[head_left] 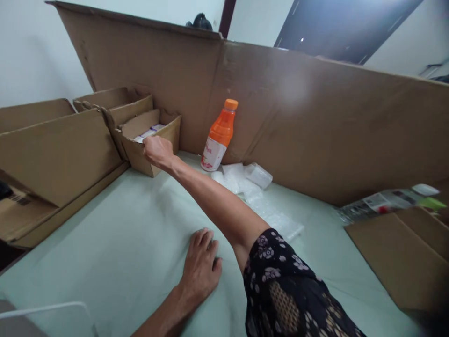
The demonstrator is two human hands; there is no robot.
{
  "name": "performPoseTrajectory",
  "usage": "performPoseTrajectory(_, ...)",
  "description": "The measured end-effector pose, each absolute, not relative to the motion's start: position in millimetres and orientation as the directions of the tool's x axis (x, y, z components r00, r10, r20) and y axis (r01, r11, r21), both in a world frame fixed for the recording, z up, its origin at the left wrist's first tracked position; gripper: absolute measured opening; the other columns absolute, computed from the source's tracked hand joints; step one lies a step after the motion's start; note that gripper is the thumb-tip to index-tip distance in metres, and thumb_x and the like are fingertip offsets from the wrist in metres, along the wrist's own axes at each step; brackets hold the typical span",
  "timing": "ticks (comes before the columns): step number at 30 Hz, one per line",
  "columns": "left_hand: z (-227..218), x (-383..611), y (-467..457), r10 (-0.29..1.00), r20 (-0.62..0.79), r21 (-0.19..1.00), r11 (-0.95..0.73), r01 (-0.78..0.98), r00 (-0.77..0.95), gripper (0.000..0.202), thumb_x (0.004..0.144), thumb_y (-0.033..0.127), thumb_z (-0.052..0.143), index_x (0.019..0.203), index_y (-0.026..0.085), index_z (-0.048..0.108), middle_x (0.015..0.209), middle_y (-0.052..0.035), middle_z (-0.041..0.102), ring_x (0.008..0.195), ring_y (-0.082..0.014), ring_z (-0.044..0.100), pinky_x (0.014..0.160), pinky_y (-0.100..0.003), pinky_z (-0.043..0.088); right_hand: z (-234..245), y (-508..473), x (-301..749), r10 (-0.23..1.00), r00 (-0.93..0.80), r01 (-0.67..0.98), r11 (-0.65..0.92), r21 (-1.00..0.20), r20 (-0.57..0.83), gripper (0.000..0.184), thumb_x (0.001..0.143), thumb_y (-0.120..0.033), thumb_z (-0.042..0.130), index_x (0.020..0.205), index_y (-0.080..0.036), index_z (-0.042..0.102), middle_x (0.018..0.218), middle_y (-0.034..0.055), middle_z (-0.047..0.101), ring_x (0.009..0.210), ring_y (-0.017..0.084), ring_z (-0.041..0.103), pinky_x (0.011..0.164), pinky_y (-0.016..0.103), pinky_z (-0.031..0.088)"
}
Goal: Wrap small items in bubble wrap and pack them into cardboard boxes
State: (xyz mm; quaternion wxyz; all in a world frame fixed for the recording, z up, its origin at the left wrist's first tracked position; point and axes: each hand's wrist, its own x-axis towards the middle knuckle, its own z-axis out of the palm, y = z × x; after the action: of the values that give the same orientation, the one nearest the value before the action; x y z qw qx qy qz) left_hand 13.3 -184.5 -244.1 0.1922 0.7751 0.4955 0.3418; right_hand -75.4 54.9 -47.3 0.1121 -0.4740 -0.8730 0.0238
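My right hand reaches far forward to a small open cardboard box. Its fingers are curled over the box's near rim; the fingertips are hidden. Inside that box lie white packets with purple edges. My left hand rests palm down on the pale green tabletop, fingers loosely spread and holding nothing. Beyond my right forearm, an orange bottle with an orange cap leans near the cardboard wall. Crumpled clear plastic wrapping lies beside it, partly behind my arm.
A tall cardboard wall runs along the back. Larger open cardboard boxes stand on the left. At right, a clear bottle lies behind a cardboard box. A clear-edged container shows at bottom left.
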Motion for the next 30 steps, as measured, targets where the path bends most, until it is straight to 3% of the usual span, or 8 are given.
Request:
performPoseTrajectory(5,-229,-12,-172,0.918,0.290,0.917,-0.185,0.353,-0.272,0.043,0.091,0.029,0.053,0.134,0.025,0.052,0.139,-0.0149,0.054,0.129,-0.0303,0.054,0.109,-0.052,0.048,-59,36,-11,0.827,-0.530,0.827,0.553,-0.102,0.188,0.024,0.105,-0.025,0.051,0.108,-0.010,0.070,0.098,0.0009,0.075,0.098,0.015,0.070,0.083,0.022,0.048)
performPoseTrajectory(8,-215,-45,-154,0.755,0.140,0.990,-0.108,0.089,-0.640,0.043,0.093,0.042,0.053,0.133,0.025,0.049,0.135,-0.0105,0.055,0.126,-0.0259,0.055,0.111,-0.046,0.044,-58,0,59,0.796,-0.580,0.794,0.600,-0.096,0.173,0.025,0.103,-0.027,0.052,0.094,-0.016,0.072,0.088,0.0015,0.074,0.087,0.016,0.068,0.073,0.022,0.043)
performPoseTrajectory(11,-206,-70,-139,0.592,0.045,0.983,-0.169,-0.069,-0.805,0.043,0.089,0.044,0.052,0.127,0.024,0.049,0.128,-0.0072,0.056,0.124,-0.0223,0.054,0.112,-0.042,0.041,-55,-60,136,0.722,-0.671,0.700,0.692,-0.177,0.166,0.024,0.100,-0.022,0.052,0.085,-0.019,0.071,0.082,0.0022,0.073,0.077,0.016,0.065,0.072,0.026,0.042)
performPoseTrajectory(15,-202,-71,-136,0.626,-0.006,0.978,-0.159,-0.135,-0.780,0.043,0.087,0.048,0.051,0.121,0.023,0.055,0.123,-0.0058,0.058,0.118,-0.0203,0.057,0.106,-0.039,0.043,-58,-161,232,0.755,-0.601,0.651,0.653,-0.387,0.262,0.027,0.101,-0.026,0.047,0.099,-0.024,0.074,0.093,0.0042,0.077,0.084,0.019,0.071,0.083,0.032,0.050)
performPoseTrajectory(20,-201,-47,-147,0.849,0.019,0.963,-0.157,-0.217,-0.528,0.048,0.088,0.059,0.049,0.119,0.023,0.059,0.129,-0.0076,0.061,0.122,-0.0217,0.058,0.105,-0.038,0.045,-99,-276,301,0.930,0.007,0.702,0.257,-0.664,0.368,0.023,0.101,-0.038,0.055,0.108,-0.026,0.073,0.096,0.0061,0.078,0.084,0.022,0.074,0.077,0.034,0.059)
performPoseTrajectory(23,-201,-36,-156,0.940,-0.025,0.958,-0.076,-0.277,-0.341,0.047,0.085,0.063,0.057,0.110,0.024,0.063,0.119,-0.0054,0.067,0.122,-0.0245,0.059,0.105,-0.039,0.048,-133,-320,296,0.964,-0.054,0.645,0.234,-0.728,0.261,0.059,0.093,-0.052,0.067,0.146,-0.029,0.054,0.128,0.0112,0.071,0.106,0.028,0.073,0.087,0.039,0.062)
performPoseTrajectory(26,-199,-29,-164,0.956,-0.105,0.956,0.021,-0.294,-0.274,0.042,0.084,0.067,0.058,0.096,0.027,0.065,0.103,-0.0018,0.070,0.119,-0.0283,0.060,0.106,-0.045,0.051,-157,-328,266,0.968,-0.121,0.606,0.247,-0.756,0.219,0.098,0.084,-0.061,0.074,0.163,-0.027,0.025,0.157,0.0160,0.046,0.137,0.034,0.055,0.108,0.049,0.052)
performPoseTrajectory(30,-186,-23,-169,0.927,-0.071,0.955,-0.043,-0.294,-0.368,0.037,0.088,0.066,0.050,0.094,0.034,0.066,0.110,0.0085,0.073,0.136,-0.0290,0.050,0.123,-0.049,0.036,-164,-290,244,0.961,-0.150,0.523,0.275,-0.807,0.231,0.091,0.091,-0.054,0.066,0.163,-0.021,0.021,0.161,0.0173,0.040,0.141,0.033,0.049,0.113,0.050,0.047)
